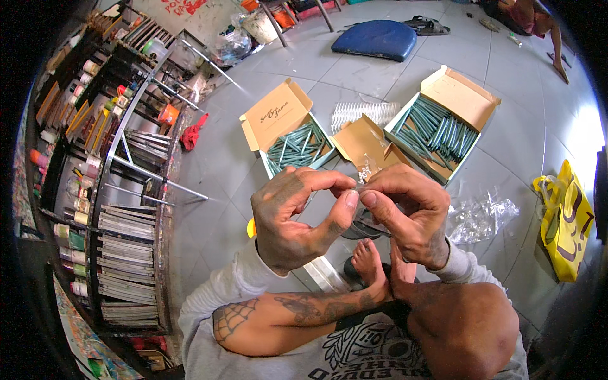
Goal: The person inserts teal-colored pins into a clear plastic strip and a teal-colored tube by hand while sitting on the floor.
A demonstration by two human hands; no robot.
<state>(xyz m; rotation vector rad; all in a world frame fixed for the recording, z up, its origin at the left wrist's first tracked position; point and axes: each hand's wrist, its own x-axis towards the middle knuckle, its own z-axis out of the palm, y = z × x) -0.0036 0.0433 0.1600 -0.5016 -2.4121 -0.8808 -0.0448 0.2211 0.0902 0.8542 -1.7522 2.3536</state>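
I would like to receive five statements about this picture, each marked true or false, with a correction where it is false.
1. The fingers of the left hand and the right hand are close together. True.
2. The left cardboard box is shut. False: its lid is open, and slender green sticks show inside.
3. A blue cushion lies on the grey tiled floor, farther away than the boxes. True.
4. The yellow bag is at the person's left side. False: it is at the right side.
5. Both hands wear gloves. False: both are bare.
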